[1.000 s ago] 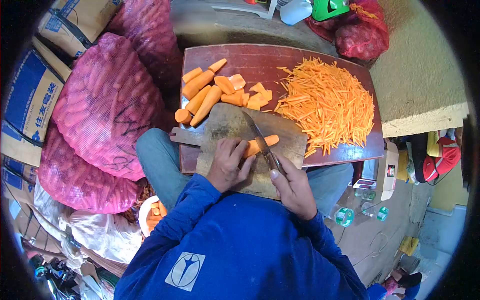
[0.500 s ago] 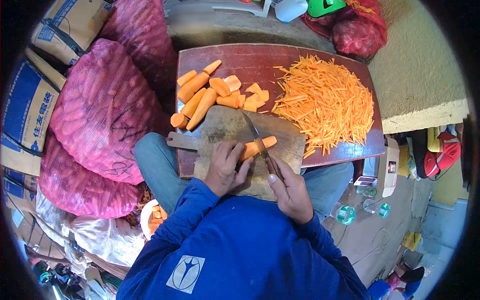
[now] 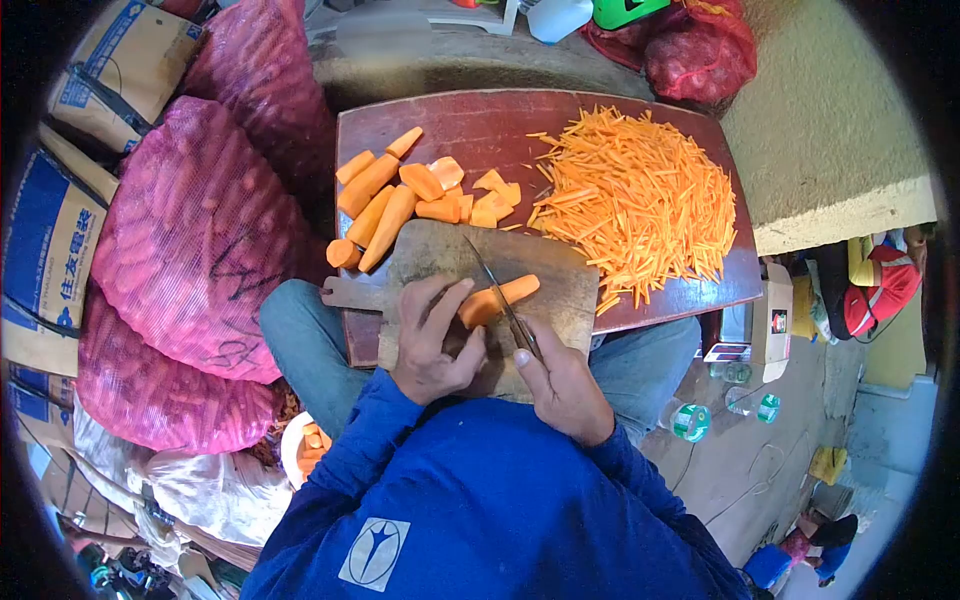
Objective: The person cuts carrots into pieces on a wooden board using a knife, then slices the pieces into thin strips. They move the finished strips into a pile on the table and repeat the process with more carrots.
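On the wooden cutting board (image 3: 430, 255) lies a peeled carrot piece (image 3: 485, 306), angled up to the right. My left hand (image 3: 432, 340) is at its left end, fingers apart; whether a fingertip touches the carrot is unclear. My right hand (image 3: 562, 380) is wrapped round the handle of a knife (image 3: 494, 281), whose blade lies across the carrot. Behind the board, whole and cut carrots (image 3: 388, 228) rest on the red table (image 3: 480, 125). A large heap of carrot strips (image 3: 640, 195) covers the table's right part.
Pink mesh sacks (image 3: 200, 240) fill the left side, beside cardboard boxes (image 3: 60, 235). A white container of carrot pieces (image 3: 292, 450) stands low at the left. Plastic bottles (image 3: 690, 421) lie on the floor at right. A red net bag (image 3: 700, 60) sits behind the table.
My left hand has opened its fingers and drawn back a little from the carrot piece. The knife remains in my right hand. The whole view has shifted slightly.
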{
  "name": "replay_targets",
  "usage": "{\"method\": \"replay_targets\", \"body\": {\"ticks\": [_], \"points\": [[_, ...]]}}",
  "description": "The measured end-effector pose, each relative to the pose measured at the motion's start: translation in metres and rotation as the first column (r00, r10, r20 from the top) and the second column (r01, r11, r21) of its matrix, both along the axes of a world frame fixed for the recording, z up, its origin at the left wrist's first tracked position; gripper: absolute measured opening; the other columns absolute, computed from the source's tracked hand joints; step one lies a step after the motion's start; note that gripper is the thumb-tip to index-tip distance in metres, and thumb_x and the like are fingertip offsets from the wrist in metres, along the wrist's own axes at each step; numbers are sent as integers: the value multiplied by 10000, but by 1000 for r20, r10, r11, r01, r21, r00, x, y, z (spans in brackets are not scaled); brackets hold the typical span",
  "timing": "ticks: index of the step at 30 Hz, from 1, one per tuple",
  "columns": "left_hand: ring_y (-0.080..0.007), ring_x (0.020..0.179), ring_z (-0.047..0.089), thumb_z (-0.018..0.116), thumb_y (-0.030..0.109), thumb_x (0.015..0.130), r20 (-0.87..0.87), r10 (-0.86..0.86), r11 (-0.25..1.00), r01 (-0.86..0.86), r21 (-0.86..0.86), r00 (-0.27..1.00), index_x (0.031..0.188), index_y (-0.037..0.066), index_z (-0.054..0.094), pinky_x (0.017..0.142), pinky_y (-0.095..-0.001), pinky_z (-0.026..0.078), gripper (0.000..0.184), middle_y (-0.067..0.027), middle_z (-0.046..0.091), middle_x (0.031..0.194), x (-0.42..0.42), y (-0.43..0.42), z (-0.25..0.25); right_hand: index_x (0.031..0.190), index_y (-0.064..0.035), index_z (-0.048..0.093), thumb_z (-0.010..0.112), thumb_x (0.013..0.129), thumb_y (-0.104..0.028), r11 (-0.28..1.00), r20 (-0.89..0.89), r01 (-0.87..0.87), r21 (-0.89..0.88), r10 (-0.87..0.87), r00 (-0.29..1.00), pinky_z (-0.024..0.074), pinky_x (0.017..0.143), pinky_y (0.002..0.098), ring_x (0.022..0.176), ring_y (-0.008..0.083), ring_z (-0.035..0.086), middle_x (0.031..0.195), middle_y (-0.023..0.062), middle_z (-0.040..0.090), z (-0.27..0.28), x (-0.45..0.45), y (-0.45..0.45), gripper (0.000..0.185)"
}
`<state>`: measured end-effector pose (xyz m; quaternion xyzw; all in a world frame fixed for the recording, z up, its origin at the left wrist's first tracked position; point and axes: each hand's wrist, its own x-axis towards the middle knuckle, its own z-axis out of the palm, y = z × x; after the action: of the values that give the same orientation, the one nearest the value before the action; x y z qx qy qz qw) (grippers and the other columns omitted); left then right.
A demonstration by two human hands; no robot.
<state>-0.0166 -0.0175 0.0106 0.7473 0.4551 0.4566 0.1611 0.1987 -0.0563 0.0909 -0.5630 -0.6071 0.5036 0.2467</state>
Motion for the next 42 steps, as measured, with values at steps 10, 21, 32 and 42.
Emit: {"method": "replay_targets", "body": {"ticks": [10, 21, 32, 42], "points": [[-428, 1608, 357, 610, 354, 1001, -279, -160, 986, 167, -2, 947, 1552, 73, 573, 1294, -616, 139, 619, -224, 431, 1684, 9, 17, -10, 1474, 13, 510, 560, 1108, -168, 998, 5, 13, 66, -13, 1000, 569, 889, 544, 1048, 524, 726, 1108, 339, 716, -16, -9, 15, 411], [-467, 1566, 357, 806, 359, 919, -113, -15, 986, 34, 166, 994, 1623, 19, 421, 1250, -646, 230, 871, -304, 340, 1698, 9, 5, -11, 1456, 40, 577, 642, 1090, -185, 999, -158, 11, 40, -5, 987, 571, 902, 381, 1018, 262, 745, 1130, 249, 733, -14, 9, -3, 435], [-405, 1110, 590, 763, 47, 873, -277, -132, 979, 82, -185, 952, 1577, 32, 489, 978, -499, 493, 755, -196, 605, 1234, 16, 28, -8, 1497, 67, 544, 648, 1088, -138, 941, -270, 337, 27, -318, 909, 439, 602, 259, 668, 57, 519, 885, 40, 632, -31, 54, -16, 469], [-446, 1154, 644, 722, -34, 895, -92, -123, 992, 121, -32, 988, 1435, 3, 595, 991, -493, 542, 557, -237, 624, 1226, 18, 117, 21, 1436, 60, 601, 699, 1048, -161, 982, -62, 184, 48, -181, 982, 575, 928, 373, 1069, 256, 763, 1141, 252, 764, -31, 37, -9, 458]]}}
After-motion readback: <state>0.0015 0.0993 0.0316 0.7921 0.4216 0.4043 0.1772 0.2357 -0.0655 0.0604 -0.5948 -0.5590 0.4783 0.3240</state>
